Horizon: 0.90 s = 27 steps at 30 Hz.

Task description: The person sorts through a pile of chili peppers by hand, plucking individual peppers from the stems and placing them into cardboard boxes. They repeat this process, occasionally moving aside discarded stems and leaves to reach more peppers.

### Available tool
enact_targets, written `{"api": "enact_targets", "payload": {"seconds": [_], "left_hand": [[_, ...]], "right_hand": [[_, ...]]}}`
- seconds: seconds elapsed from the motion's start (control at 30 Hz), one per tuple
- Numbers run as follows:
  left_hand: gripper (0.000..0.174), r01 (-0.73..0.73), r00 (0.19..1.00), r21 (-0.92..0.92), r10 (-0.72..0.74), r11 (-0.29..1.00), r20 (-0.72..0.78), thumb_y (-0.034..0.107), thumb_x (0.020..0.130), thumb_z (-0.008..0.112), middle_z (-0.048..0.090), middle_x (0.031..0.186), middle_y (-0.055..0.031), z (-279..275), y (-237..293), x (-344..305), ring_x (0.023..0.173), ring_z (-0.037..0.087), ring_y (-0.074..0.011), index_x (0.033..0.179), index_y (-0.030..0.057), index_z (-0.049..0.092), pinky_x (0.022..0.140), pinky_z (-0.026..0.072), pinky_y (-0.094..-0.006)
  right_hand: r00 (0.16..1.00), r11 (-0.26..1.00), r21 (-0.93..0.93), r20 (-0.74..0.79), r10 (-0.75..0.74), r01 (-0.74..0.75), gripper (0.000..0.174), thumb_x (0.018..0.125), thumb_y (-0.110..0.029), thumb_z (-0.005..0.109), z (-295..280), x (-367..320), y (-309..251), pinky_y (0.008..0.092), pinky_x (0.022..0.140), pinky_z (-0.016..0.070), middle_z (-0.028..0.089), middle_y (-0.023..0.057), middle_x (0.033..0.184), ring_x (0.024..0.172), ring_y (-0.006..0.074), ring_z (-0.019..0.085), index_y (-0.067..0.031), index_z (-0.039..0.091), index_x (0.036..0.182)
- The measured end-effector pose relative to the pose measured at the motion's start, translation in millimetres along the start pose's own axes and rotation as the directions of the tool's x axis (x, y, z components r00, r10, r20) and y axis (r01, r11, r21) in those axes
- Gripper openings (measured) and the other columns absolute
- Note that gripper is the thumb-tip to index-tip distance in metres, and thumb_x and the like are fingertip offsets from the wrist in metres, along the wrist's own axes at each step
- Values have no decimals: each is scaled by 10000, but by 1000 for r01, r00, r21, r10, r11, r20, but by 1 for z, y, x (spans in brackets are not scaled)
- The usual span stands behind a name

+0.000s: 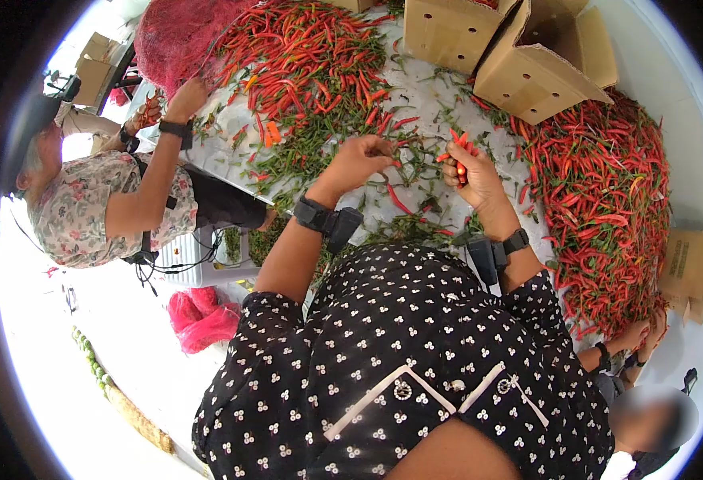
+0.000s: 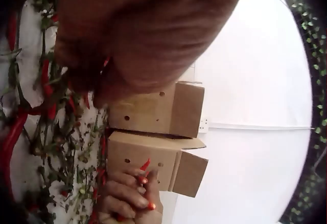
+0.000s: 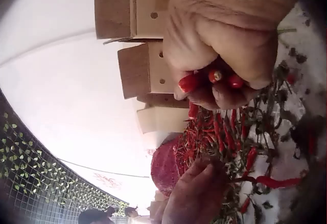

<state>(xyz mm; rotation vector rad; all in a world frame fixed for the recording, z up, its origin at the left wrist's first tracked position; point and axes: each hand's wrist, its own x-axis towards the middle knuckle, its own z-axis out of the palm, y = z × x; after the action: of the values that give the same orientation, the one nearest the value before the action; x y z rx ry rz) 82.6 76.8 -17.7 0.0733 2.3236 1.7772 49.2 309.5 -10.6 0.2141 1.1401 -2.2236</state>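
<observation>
Several red chilies point(image 1: 461, 170) are gripped in my right hand point(image 1: 479, 180), their ends sticking out between curled fingers; the right wrist view shows these chilies point(image 3: 217, 76) up close. My left hand point(image 1: 357, 166) hovers over the strewn chilies with fingers loosely bent and thumb apart from them. A small red bit point(image 2: 106, 61) shows by its dark fingers in the left wrist view; whether it is touched is unclear. Below the hands, a red chili point(image 1: 398, 200) lies among green stems on the pale sheet. In the right wrist view another red chili point(image 3: 278, 183) lies near my left hand point(image 3: 196, 196).
A large chili heap point(image 1: 599, 200) lies to the right, another point(image 1: 311, 56) at the upper left beside a red mesh bag point(image 1: 175, 40). Cardboard boxes point(image 1: 527, 84) stand at the back. A person in a floral shirt point(image 1: 99, 216) works at left; another person's hands point(image 1: 639, 332) reach in at lower right.
</observation>
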Motion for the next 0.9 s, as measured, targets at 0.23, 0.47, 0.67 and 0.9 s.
{"api": "enact_targets", "payload": {"seconds": [0.23, 0.47, 0.67, 0.9], "left_hand": [[160, -120, 912, 621, 333, 775, -238, 85, 681, 612, 571, 840, -129, -3, -8, 1, 835, 548, -299, 832, 33, 613, 720, 448, -413], [97, -352, 865, 842, 486, 409, 126, 111, 672, 580, 527, 762, -76, 28, -11, 10, 813, 537, -266, 762, 92, 613, 665, 436, -387], [68, -390, 809, 843, 576, 370, 121, 93, 683, 552, 520, 750, -83, 28, -21, 16, 777, 538, -273, 742, 59, 557, 640, 438, -383], [128, -247, 909, 710, 412, 660, -67, 57, 727, 537, 553, 824, -139, 24, -16, 7, 757, 548, -340, 850, 27, 516, 644, 451, -423]], "right_hand": [[997, 991, -129, -71, 4, -13, 196, 759, -196, 694, 0, 3, 10, 214, 378, 302, 476, -16, 576, 425, 70, 415, -81, 538, 784], [998, 993, -112, -43, 40, -45, 197, 758, -216, 699, 7, 1, 8, 209, 387, 318, 476, -22, 577, 435, 71, 440, -95, 545, 781], [998, 999, 35, 57, 37, -39, 196, 788, -235, 664, 0, -4, 2, 209, 410, 298, 464, -15, 580, 467, 65, 425, -80, 551, 830], [975, 999, 38, 219, -29, 22, 144, 807, -113, 607, 4, -12, -12, 207, 429, 285, 442, -10, 595, 484, 64, 378, -33, 555, 915]]}}
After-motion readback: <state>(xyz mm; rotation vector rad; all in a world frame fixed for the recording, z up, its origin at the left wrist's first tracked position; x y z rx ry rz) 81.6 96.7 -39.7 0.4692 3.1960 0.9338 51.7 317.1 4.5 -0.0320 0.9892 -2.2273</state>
